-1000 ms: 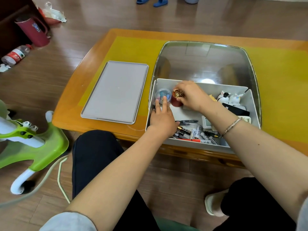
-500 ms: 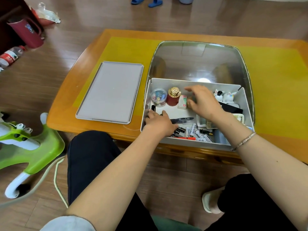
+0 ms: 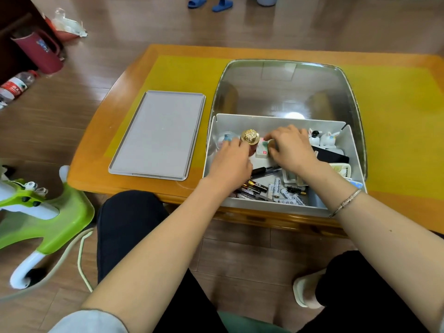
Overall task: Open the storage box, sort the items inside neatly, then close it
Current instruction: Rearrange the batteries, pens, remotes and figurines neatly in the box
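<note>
So the storage box (image 3: 283,205) sat open on the table (image 3: 153,56), lid (image 3: 157,135) flat off to its left. Both hands were in the back row: the left hand (image 3: 230,162) curled against the gold-capped jar (image 3: 250,138), the right hand (image 3: 292,147) just right of it, fingertips on a small white packet (image 3: 262,150). Whether either grip had actually closed, I couldn't tell. Pens and batteries (image 3: 286,193) lay jumbled nearer the front wall.

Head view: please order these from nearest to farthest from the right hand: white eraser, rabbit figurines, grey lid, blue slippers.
1. white eraser, at the right hand fingers
2. rabbit figurines, box's far right corner
3. grey lid, left on table
4. blue slippers, floor beyond
</note>
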Demonstrator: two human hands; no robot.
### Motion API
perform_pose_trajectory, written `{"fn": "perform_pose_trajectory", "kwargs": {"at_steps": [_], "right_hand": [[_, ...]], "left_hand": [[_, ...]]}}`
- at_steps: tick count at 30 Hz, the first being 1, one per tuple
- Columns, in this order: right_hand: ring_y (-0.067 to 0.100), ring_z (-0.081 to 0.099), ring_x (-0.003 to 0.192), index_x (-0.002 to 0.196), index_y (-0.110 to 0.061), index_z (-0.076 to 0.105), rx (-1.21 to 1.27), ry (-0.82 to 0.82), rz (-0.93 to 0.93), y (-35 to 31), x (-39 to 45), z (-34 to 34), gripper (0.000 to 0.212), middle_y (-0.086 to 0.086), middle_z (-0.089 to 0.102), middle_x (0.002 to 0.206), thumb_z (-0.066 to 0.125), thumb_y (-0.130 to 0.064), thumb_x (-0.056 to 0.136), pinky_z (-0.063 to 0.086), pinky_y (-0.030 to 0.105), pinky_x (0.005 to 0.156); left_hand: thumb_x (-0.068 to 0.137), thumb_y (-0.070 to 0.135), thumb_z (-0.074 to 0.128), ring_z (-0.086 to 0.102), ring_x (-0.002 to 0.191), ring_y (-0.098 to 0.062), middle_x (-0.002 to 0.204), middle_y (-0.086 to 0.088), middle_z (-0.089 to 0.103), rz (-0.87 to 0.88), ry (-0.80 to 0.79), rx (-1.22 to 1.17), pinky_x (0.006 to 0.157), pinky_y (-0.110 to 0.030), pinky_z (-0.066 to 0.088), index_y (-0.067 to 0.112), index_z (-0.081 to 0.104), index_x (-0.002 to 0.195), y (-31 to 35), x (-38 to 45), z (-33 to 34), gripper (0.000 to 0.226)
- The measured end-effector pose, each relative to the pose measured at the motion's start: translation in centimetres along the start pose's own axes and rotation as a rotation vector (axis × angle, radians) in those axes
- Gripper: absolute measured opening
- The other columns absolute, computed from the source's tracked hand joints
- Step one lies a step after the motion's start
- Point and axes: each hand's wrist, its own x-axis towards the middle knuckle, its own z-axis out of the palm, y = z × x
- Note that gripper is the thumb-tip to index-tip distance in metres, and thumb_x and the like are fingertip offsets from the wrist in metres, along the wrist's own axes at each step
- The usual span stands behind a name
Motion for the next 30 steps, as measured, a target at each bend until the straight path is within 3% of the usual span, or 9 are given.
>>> {"fn": "perform_pose_trajectory", "kwargs": {"at_steps": [2,5,11,15,18,21,30], "right_hand": [[0.027,0.045,0.114,0.118,-0.022,0.060,-0.080,-0.031,-0.029,-0.1,0.2,0.1,0.033,0.002,0.062,0.119,0.060,-0.027,0.085,0.028,0.039,0.089],[0.026,0.043,0.114,0.120,-0.022,0.058,-0.145,-0.057,-0.039,-0.5,0.7,0.2,0.040,0.001,0.060,0.122,0.064,-0.037,0.083,0.027,0.040,0.089],[0.028,0.044,0.115,0.125,-0.020,0.048,-0.064,-0.019,-0.006,-1.1,1.1,0.5,0.053,0.003,0.058,0.124,0.066,-0.041,0.080,0.028,0.043,0.090],[0.027,0.046,0.116,0.132,-0.022,0.041,0.017,-0.002,-0.004,-1.4,1.2,0.2,0.059,0.002,0.056,0.128,0.066,-0.039,0.081,0.029,0.041,0.091],[0.027,0.045,0.120,0.136,-0.025,0.039,0.046,0.001,-0.026,-1.6,1.3,0.1,0.062,0.001,0.054,0.132,0.067,-0.040,0.082,0.030,0.044,0.095],[0.027,0.044,0.123,0.136,-0.027,0.040,0.061,0.003,-0.044,-1.8,1.5,0.0,0.062,0.001,0.053,0.134,0.067,-0.039,0.082,0.030,0.045,0.096],[0.029,0.044,0.121,0.130,-0.025,0.048,0.040,-0.011,-0.047,-2.4,3.1,0.2,0.053,0.006,0.055,0.124,0.067,-0.037,0.082,0.028,0.044,0.097]], "left_hand": [[0.091,0.021,0.059,0.044,0.116,-0.030,0.128,-0.012,0.050,-0.018,0.142,0.028,0.095,-0.039,0.041,0.011,0.046,0.128,-0.4,1.1,0.1,0.040],[0.091,0.026,0.061,0.039,0.123,-0.032,0.136,-0.013,0.044,-0.029,0.075,0.095,0.097,-0.043,0.037,0.019,0.036,0.140,-0.9,2.9,0.4,0.056],[0.097,0.016,0.047,0.040,0.122,-0.035,0.132,-0.014,0.046,-0.017,0.036,0.171,0.092,-0.041,0.037,0.021,0.032,0.144,-2.1,4.8,0.8,0.050],[0.093,0.014,0.054,0.045,0.117,-0.035,0.128,-0.016,0.048,-0.041,0.043,0.140,0.091,-0.041,0.043,0.011,0.041,0.132,-2.2,4.8,0.5,0.042],[0.093,0.016,0.050,0.048,0.113,-0.033,0.121,-0.013,0.055,-0.020,0.103,0.298,0.087,-0.039,0.037,0.010,0.048,0.116,-2.5,4.4,0.2,0.023],[0.093,0.026,0.049,0.044,0.115,-0.031,0.116,-0.011,0.061,-0.005,0.092,0.428,0.091,-0.040,0.030,0.011,0.053,0.107,-3.3,4.3,-0.3,0.021],[0.094,0.020,0.049,0.032,0.129,-0.028,0.123,-0.008,0.059,0.038,0.056,0.465,0.098,-0.041,0.025,0.011,0.057,0.115,-4.8,4.3,-0.5,0.024]]}}
